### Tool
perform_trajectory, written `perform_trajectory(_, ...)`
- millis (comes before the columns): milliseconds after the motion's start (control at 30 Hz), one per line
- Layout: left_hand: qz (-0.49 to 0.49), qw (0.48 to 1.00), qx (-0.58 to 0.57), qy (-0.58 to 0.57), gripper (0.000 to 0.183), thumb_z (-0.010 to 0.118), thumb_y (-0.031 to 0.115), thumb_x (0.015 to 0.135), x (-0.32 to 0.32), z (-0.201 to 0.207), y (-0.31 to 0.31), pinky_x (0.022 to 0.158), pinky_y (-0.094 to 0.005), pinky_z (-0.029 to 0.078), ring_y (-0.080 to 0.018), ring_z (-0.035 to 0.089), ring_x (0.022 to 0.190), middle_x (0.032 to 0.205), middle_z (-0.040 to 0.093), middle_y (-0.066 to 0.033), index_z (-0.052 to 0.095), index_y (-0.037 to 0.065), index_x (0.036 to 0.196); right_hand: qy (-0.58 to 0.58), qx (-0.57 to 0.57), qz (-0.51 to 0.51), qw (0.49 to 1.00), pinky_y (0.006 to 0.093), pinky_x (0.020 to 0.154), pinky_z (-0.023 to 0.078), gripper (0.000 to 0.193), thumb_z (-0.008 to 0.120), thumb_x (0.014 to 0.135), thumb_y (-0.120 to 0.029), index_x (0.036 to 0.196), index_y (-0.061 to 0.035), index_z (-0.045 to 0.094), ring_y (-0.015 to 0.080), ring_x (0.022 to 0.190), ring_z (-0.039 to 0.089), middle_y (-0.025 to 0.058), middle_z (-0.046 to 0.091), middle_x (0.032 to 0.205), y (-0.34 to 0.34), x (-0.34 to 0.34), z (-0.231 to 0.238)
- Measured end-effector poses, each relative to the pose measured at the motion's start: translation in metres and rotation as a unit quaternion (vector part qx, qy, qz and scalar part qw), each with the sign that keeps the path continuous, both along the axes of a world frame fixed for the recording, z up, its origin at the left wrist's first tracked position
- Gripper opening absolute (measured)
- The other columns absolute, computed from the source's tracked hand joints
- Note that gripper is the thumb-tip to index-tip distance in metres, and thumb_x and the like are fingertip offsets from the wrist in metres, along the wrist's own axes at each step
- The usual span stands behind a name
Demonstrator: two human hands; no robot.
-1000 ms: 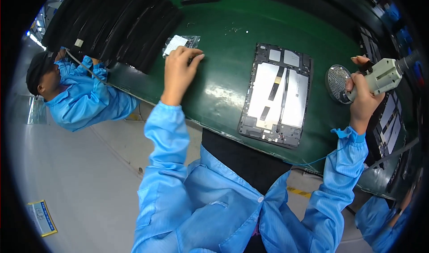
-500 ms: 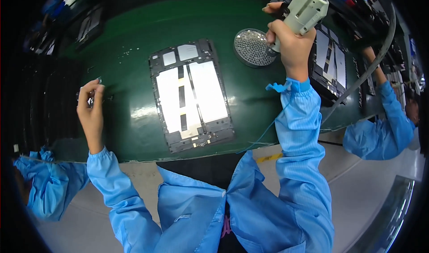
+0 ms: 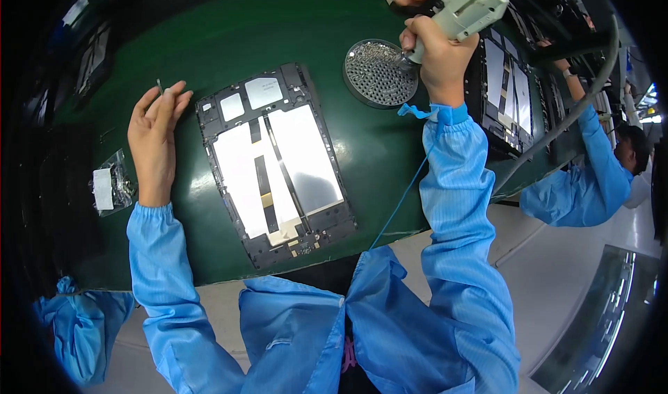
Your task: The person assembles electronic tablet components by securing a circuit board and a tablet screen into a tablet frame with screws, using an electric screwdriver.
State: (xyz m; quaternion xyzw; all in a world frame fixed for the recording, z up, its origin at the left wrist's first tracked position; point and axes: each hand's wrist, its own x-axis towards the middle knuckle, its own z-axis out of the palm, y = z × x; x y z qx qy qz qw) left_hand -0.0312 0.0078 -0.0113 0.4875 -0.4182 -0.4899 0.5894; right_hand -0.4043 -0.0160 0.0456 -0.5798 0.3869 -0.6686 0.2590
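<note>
My right hand (image 3: 442, 57) is wrapped round a pale electric screwdriver (image 3: 467, 8). The screwdriver's tip is at the right part of a round dish (image 3: 376, 100) with a dimpled, silvery inside; whether it touches cannot be made out. My left hand (image 3: 156, 137) pinches a small thin sliver-like piece (image 3: 160, 86), too small to name, raised left of the open tablet body (image 3: 233, 192). This body lies flat, with a black frame, two large silvery battery panels and a dark ribbon strip between them. Beside my left wrist lies a clear bag (image 3: 124, 178) of small parts with a white label.
Another open tablet body (image 3: 502, 95) lies to the right, near a grey cable (image 3: 581, 116). A blue cord (image 3: 407, 192) runs from my right wristband to the table's front edge. Co-workers in blue sleeves (image 3: 602, 143) sit at both sides. More dark devices (image 3: 90, 63) stand far left.
My left hand has come up and away from the spot by the bag, which now shows, with the small piece in its fingers. The screwdriver remains at the dish. The whole view has shifted slightly.
</note>
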Motion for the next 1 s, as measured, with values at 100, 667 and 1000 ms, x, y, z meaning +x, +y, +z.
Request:
perform_trajectory(100,-0.018,0.999,-0.013,0.023,0.029,0.059,0.011,0.098,0.008,-0.008,-0.006,0.094,-0.0279,0.055,-0.0228,0.068,0.103,0.119,0.065,-0.024,0.048,-0.007,0.118,-0.029,0.002,-0.002,1.0,0.0272,0.05,0.048,0.025,0.057,0.076,0.009,0.1,0.007,0.066,0.0138,0.054,0.058,0.0182,0.071,0.093,-0.001,-0.002,-0.002)
perform_trajectory(667,0.038,0.997,0.008,-0.07,0.036,0.063,0.014,0.096,0.004,-0.008,-0.004,0.099,-0.0285,0.051,-0.022,0.067,0.104,0.109,0.065,-0.0138,0.057,-0.007,0.125,-0.039,-0.001,-0.003,0.999,0.0305,0.05,0.048,0.027,0.056,0.077,0.009,0.103,0.0103,0.062,0.0157,0.052,0.056,0.0201,0.069,0.094,-0.01,-0.002,-0.017)
perform_trajectory(1000,0.043,0.999,-0.008,-0.028,0.033,0.063,0.011,0.096,0.006,-0.013,-0.004,0.101,-0.03,0.049,-0.0243,0.065,0.11,0.116,0.064,-0.0155,0.058,-0.007,0.124,-0.052,0.054,-0.028,0.997,0.0248,0.046,0.045,0.026,0.053,0.082,0.004,0.106,0.0024,0.06,0.0126,0.05,0.055,0.0145,0.069,0.094,-0.003,0.008,-0.015)
